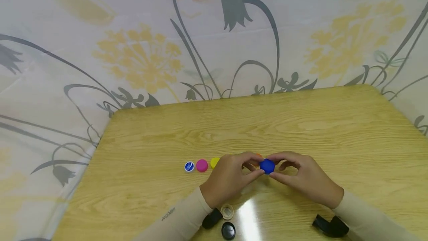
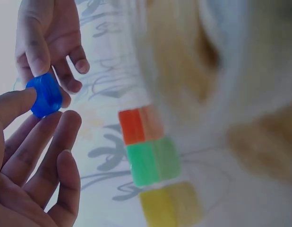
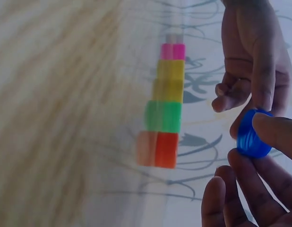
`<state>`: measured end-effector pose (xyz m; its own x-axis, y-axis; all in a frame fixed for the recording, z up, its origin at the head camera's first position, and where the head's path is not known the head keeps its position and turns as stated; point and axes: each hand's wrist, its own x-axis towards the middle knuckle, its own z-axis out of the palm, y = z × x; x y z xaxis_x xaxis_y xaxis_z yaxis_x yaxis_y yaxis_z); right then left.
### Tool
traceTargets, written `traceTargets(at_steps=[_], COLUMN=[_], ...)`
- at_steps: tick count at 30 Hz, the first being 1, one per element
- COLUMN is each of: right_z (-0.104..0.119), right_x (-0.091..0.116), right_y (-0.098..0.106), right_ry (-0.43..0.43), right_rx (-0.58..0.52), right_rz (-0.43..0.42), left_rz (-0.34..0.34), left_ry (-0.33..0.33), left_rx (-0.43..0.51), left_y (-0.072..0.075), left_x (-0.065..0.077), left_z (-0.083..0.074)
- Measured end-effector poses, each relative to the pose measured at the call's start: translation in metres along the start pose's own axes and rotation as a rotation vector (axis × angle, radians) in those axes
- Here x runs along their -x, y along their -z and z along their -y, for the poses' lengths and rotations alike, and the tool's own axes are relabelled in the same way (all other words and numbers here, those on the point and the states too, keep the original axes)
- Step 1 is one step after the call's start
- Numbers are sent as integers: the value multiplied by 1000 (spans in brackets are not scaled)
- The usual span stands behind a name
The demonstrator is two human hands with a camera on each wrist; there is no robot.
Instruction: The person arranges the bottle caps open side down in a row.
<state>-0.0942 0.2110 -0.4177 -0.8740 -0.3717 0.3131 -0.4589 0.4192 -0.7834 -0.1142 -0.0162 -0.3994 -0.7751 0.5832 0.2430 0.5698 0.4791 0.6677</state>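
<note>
Both hands pinch one blue bottle cap (image 1: 267, 166) between thumb and fingertips, from either side. My left hand (image 1: 229, 177) is on its left and my right hand (image 1: 305, 177) on its right. In the left wrist view the blue cap (image 2: 45, 96) is held up on edge; the right wrist view shows the ridged side of the same cap (image 3: 253, 135). Behind the hands runs a row of caps: white and blue (image 1: 189, 166), pink (image 1: 202, 165), yellow (image 1: 214, 162), green (image 3: 172, 117) and orange (image 3: 166, 150). The left hand hides part of this row in the head view.
Near the left forearm lie a beige cap (image 1: 227, 212) and a black round cap (image 1: 229, 230). A black band (image 1: 212, 218) is at the left wrist, another black piece (image 1: 331, 226) by the right. A patterned cloth wall (image 1: 200, 47) borders the wooden table (image 1: 160, 133).
</note>
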Motion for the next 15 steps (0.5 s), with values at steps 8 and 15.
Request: traceTargets(at_steps=[8, 15], right_z=[-7, -21], right_x=[-20, -25], right_y=[8, 10], right_ry=[120, 63], right_rx=[143, 165], right_rz=[-98, -64], left_rz=[-10, -29], left_ry=[36, -12], left_rx=[-73, -264], left_y=[5, -5], left_x=[-30, -45], left_z=[1, 5])
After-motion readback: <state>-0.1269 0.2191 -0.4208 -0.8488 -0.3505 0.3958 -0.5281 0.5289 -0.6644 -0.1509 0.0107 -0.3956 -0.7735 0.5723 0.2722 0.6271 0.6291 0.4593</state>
